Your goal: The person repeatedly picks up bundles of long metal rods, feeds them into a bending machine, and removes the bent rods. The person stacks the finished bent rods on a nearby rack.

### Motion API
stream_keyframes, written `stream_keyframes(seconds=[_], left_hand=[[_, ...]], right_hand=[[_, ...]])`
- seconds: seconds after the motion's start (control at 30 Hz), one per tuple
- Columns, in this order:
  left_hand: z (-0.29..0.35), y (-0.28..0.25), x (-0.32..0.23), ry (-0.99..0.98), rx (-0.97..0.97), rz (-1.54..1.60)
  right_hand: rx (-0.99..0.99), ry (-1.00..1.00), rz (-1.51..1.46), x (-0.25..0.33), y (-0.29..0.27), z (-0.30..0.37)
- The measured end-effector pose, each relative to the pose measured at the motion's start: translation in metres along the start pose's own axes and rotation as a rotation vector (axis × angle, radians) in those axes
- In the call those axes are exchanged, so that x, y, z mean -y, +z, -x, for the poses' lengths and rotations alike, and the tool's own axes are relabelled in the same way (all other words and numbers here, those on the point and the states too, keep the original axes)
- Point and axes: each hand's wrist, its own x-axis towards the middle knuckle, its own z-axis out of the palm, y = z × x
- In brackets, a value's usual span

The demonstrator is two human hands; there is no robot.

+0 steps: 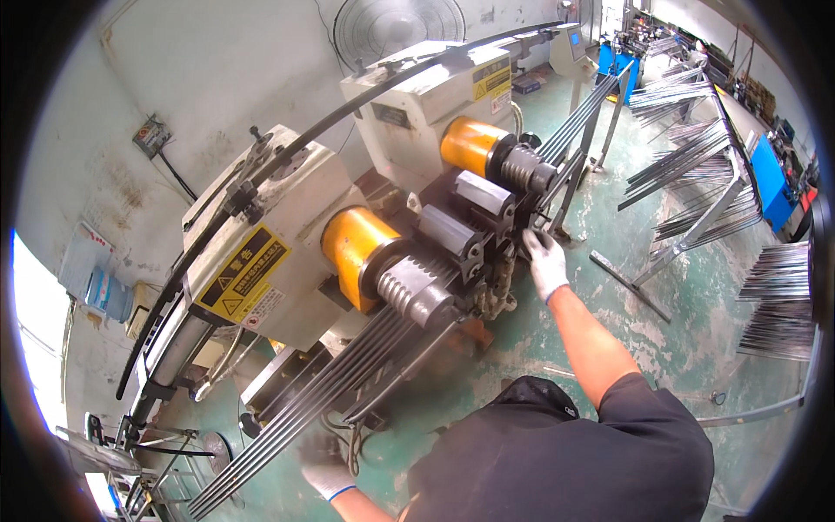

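My right hand (546, 265), in a white glove, reaches to the inner side of a machine. Its fingers are partly stretched out beside the dark clamp parts (497, 252), and nothing shows in them. At the lower left my gloved left hand (328, 465) is smeared by motion, close to several long thin metal rods (287, 435). These lie side by side and run up to the near ribbed steel roller (416, 289) with its orange collar (355, 252). More rods (578, 117) stretch from the far ribbed roller (526, 167) toward the upper right.
Two pale machine housings (278, 222) stand left of me, with a black bar (348, 104) curving above them. At the right, bundles of rods rest on a metal rack (696, 230). A round fan (398, 26) is by the back wall.
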Motion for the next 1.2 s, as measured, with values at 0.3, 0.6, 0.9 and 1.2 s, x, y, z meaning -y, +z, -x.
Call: stream_keyframes(seconds=[0.3,0.6,0.9,1.2], left_hand=[[0.010,0.052,-0.044,0.275,0.130,0.220],[0.078,0.246,-0.153,0.721,-0.096,-0.203],[0.070,0.377,-0.148,0.949,-0.055,-0.452],[0.077,0.487,-0.105,0.956,0.302,-0.682]], right_hand=[[0.057,0.262,-0.362,0.029,0.036,-0.054],[0.130,0.348,-0.667,0.003,0.048,-0.099],[0.206,0.462,-0.594,0.012,0.053,-0.105],[0.211,0.247,-0.561,0.014,0.043,-0.105]])
